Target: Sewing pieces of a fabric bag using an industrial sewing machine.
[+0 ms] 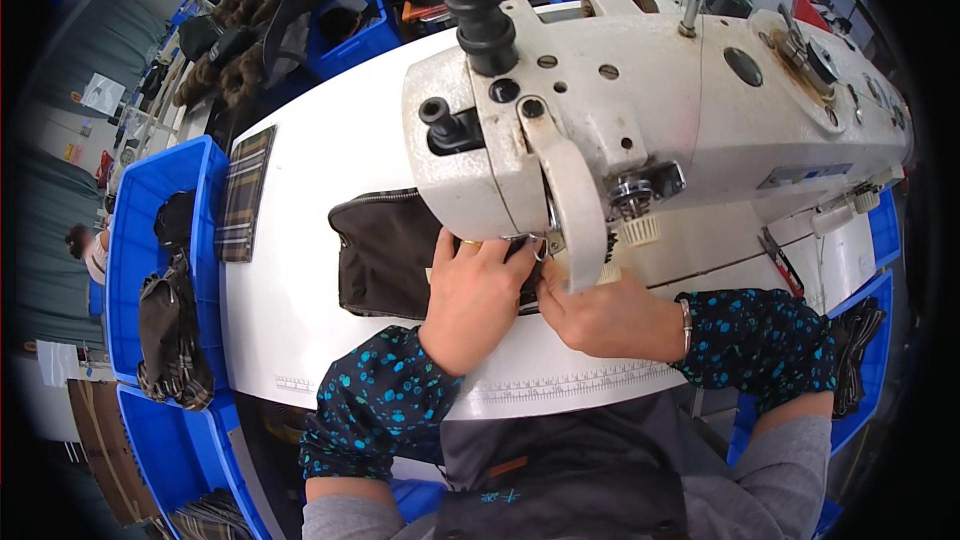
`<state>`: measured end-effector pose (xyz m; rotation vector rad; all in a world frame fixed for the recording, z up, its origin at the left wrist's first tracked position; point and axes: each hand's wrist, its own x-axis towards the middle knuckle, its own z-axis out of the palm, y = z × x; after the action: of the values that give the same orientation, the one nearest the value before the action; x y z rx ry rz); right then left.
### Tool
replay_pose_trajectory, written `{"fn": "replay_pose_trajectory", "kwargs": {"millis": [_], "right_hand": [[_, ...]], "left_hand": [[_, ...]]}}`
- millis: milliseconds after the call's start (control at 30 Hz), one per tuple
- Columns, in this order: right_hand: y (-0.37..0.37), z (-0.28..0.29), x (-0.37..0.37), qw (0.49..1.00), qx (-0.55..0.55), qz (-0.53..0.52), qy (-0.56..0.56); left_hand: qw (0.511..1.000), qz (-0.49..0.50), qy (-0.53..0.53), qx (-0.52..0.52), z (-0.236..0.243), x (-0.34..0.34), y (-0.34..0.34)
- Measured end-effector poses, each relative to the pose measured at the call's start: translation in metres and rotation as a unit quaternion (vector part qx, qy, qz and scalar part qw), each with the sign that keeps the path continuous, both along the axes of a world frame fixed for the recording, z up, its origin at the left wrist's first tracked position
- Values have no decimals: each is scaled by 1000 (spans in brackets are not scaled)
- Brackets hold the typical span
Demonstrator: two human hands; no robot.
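L hand [470, 302] spread flat on dk zip pouch [385, 260] under sewing mach [640, 110], R hand [612, 314] alongside, can't tell grip

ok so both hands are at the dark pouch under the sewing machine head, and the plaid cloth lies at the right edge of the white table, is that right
Not quite: the head view shows the plaid cloth at the left edge of the white table. The left hand and right hand are at the dark pouch under the sewing machine head.
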<state>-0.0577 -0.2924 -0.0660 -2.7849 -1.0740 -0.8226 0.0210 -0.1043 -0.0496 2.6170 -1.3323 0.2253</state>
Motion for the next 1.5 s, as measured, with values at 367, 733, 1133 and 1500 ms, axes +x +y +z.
{"fn": "replay_pose_trajectory", "kwargs": {"millis": [367, 733, 1133, 1500], "right_hand": [[-1, 4, -10, 999, 10, 0, 48], [8, -2, -25, 999, 10, 31, 25], [1, -8, -7, 999, 23, -20, 29], [1, 1, -13, 997, 19, -29, 63]], "left_hand": [[996, -34, -37, -69, 19, -9, 6], [992, -110, -56, -2, 11, -14, 10], [995, -80, -49, 43, 0, 9, 4], [993, -59, -65, -84, -2, 11, 9]]}}
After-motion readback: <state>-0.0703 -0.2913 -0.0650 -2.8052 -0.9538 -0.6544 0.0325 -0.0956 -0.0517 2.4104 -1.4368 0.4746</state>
